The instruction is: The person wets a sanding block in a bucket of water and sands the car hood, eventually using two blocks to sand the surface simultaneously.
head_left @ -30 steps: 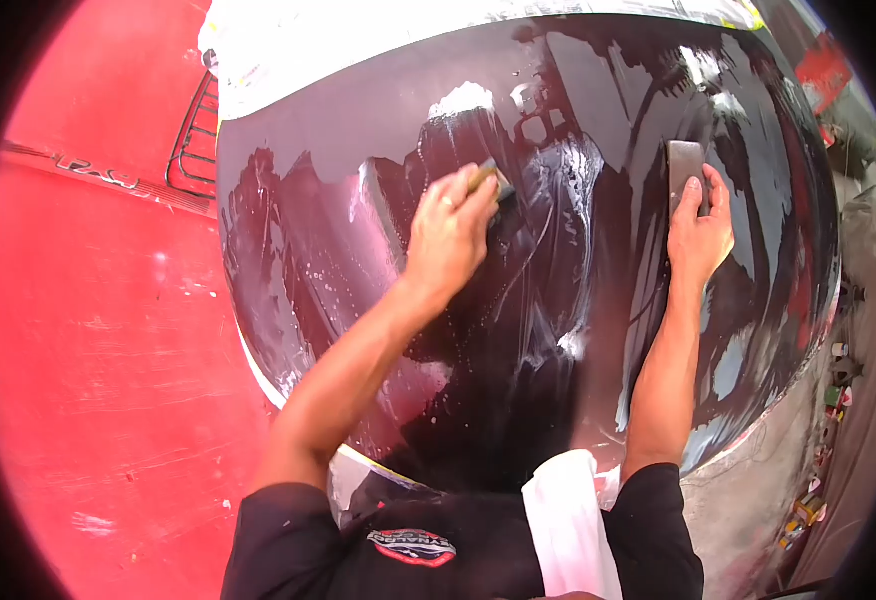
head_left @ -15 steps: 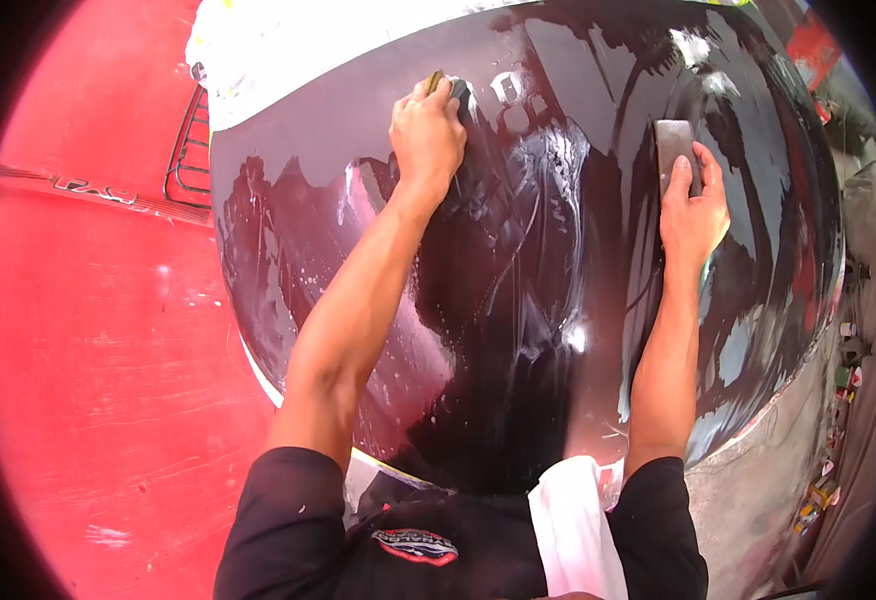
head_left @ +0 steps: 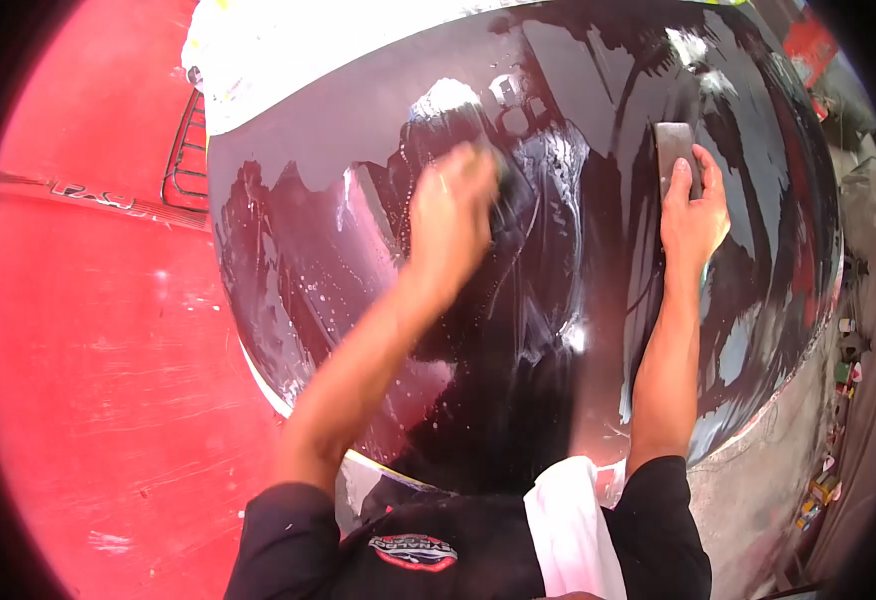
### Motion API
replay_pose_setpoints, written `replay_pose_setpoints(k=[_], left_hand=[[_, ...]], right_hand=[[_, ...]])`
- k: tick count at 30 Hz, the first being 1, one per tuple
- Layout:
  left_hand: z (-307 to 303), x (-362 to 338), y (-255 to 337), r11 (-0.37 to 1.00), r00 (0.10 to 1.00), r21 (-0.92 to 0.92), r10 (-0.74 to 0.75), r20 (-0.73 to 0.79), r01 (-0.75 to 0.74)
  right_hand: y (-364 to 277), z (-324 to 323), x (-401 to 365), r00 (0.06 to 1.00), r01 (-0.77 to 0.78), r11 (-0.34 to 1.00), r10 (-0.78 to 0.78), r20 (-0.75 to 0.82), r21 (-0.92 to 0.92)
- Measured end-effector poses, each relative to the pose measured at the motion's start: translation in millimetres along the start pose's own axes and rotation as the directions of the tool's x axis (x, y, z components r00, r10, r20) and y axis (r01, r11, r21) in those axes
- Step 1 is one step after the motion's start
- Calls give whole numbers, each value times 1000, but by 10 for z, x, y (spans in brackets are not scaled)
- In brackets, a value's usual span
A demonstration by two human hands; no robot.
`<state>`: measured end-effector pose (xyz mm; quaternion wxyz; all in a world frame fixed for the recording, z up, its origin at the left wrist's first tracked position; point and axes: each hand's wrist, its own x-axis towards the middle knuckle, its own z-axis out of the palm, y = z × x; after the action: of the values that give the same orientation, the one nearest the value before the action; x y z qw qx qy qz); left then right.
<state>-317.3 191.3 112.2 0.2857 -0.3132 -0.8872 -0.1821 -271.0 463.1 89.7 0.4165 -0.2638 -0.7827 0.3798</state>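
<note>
A wet, dark curved panel (head_left: 518,400) fills the middle of the view, with water streaks and white suds (head_left: 446,97) near its upper part. My left hand (head_left: 451,215), blurred by motion, is closed over the panel left of centre; a small dark thing shows at its fingertips, too smeared to make out. On the right, my right hand (head_left: 695,205) holds a flat grey-brown block (head_left: 674,150) against the panel, thumb on its face and fingers along its right edge.
A red surface (head_left: 108,350) with a black metal rack (head_left: 188,165) lies at the left. White covering (head_left: 288,50) borders the panel's top left. A white cloth (head_left: 576,530) hangs over my dark shirt. Small coloured items (head_left: 820,492) line the grey floor at the right.
My left hand has moved down and slightly right over the panel, uncovering white suds where it was. My right hand and the block have stayed in place.
</note>
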Motion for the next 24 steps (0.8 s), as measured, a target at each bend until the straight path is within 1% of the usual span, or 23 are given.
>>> replay_pose_setpoints(k=[1, 2, 3, 4, 5, 6, 8, 10, 11, 12, 14, 15, 16, 18, 20, 21, 22, 24], left_hand=[[-86, -321, 109, 996, 999, -92, 1, 45, 4], [-129, -490, 168, 982, 996, -187, 6, 87, 10], [-154, -367, -7, 983, 989, -153, 118, 94, -102], [-139, -96, -218, 990, 985, -65, 128, 116, -121], [-79, 447, -503, 992, 984, 39, -122, 129, 118], [-24, 614, -560, 997, 993, 35, -70, 95, 67], [-42, 457, -475, 987, 981, 57, -154, 119, 148], [-123, -29, -177, 997, 995, -49, -51, 83, 56], [-40, -346, -116, 981, 999, -192, -26, 21, 29], [-65, -349, -155, 977, 1000, -213, 10, 28, -4], [-12, 8, -395, 996, 999, -80, 41, 10, -40], [-89, 285, -395, 995, 991, -35, -93, 95, 97], [17, 439, -480, 991, 990, -48, -126, 57, 128], [42, 429, -407, 982, 981, -31, -187, 47, 188], [6, 0, -242, 994, 995, -79, -85, -42, 82], [-23, -81, -232, 988, 994, -147, -70, -87, 57], [-2, -17, -302, 988, 993, -149, -65, -94, 50], [40, 321, -495, 992, 992, -22, -125, 26, 126]], right_hand=[[-4, 4, -2, 1000, -4, 1000, 4, 0, 9], [-10, -1, 9, 1000, -5, 1000, 5, -3, 16], [-23, -18, 20, 1000, -2, 1000, 2, -3, 16], [-44, -25, 47, 1000, -23, 999, 23, -6, 24], [-66, -24, -8, 999, -49, 998, 49, 16, 27], [-38, -12, -7, 1000, -18, 1000, 18, 1, 15], [-35, -8, -7, 1000, 9, 1000, -9, -10, 7], [-20, 19, 21, 1000, 22, 1000, -22, -10, -1], [-2, 10, 3, 1000, 16, 1000, -16, -9, -21], [-4, -6, -6, 1000, 20, 999, -20, -9, -26], [-29, -6, 0, 999, -36, 999, 36, 10, -15], [-31, -25, -36, 999, -41, 999, 41, 23, -23], [-57, -27, -23, 1000, -18, 999, 19, 17, -37], [-49, -52, -51, 1000, 1, 999, -1, 8, -53], [-17, -13, 0, 1000, 6, 999, -5, 3, -37], [-42, -16, -5, 1000, 16, 999, -16, -12, -32], [-10, -13, 16, 1000, 20, 999, -20, -20, -31], [82, 12, 11, 1000, -4, 1000, 3, 7, 22]])
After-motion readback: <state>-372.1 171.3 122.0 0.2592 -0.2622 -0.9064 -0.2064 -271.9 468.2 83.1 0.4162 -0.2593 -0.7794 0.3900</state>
